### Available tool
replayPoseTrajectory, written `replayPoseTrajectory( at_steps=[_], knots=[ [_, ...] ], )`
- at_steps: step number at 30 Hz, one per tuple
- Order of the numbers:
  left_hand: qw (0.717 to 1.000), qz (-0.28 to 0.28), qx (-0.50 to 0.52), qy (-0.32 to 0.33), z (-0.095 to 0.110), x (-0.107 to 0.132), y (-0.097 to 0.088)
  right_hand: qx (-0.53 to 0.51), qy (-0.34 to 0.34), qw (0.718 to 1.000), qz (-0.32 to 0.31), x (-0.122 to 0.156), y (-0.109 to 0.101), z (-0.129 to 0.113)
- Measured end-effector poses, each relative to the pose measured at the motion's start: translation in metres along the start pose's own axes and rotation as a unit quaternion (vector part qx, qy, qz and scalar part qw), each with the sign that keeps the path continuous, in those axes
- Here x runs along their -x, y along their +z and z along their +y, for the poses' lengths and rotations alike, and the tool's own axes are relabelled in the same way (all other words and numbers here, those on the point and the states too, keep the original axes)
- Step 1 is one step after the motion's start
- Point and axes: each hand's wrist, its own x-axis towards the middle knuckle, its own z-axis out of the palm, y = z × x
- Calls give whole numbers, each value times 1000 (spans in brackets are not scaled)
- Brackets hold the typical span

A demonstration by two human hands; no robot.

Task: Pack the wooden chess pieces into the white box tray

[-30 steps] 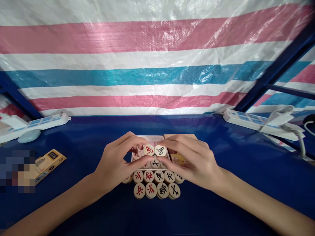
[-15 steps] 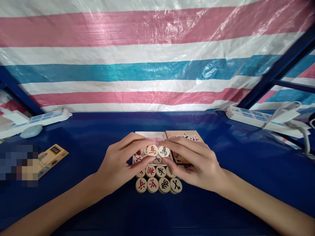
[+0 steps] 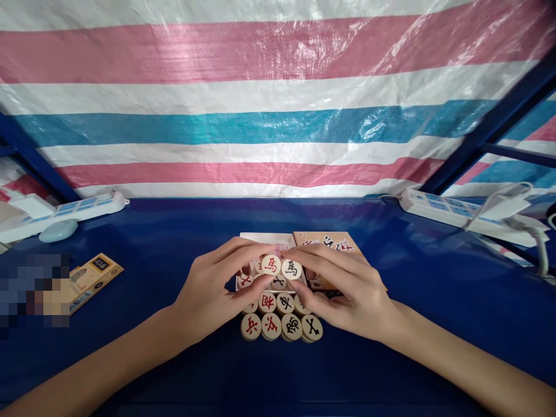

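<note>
My left hand (image 3: 212, 286) pinches a round Chinese chess piece with a red character (image 3: 271, 264) between thumb and fingers. Beside it, my right hand (image 3: 345, 284) grips a matching piece with a black character (image 3: 291, 269). Both are held up side by side, faces toward me, over a white open box (image 3: 260, 237) that has more pieces in it. In front of the box stand stacked chess pieces (image 3: 271, 326) in two rows, red on the left and black on the right. My hands hide parts of the back row and of the box.
A printed tan box lid (image 3: 350, 240) lies right of the white box. On the blue table (image 3: 208, 220) are a yellow printed packet (image 3: 98, 275), a computer mouse (image 3: 58, 231), and power strips at the left (image 3: 91, 208) and right (image 3: 456, 211). A striped plastic sheet (image 3: 260, 127) hangs behind.
The black-character piece has turned slightly in my right hand, its character now more upright. Otherwise both hands and the pieces stay nearly in place; the view has shifted a little.
</note>
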Motion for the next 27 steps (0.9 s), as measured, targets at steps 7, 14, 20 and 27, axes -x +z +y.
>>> replayPoseTrajectory(
  at_steps=[7,14,20,27],
  knots=[
    [1000,3,20,1,-1,0,-2,-39,31,999,3,-2,0,-1],
    [1000,3,22,5,0,1,-1,-53,34,998,-4,-4,-3,-1],
    [1000,9,7,-3,1,0,-2,-42,15,999,-5,-5,-2,-1],
    [1000,-7,14,-4,-1,0,-2,-53,12,999,-2,-5,-3,0]
  ],
)
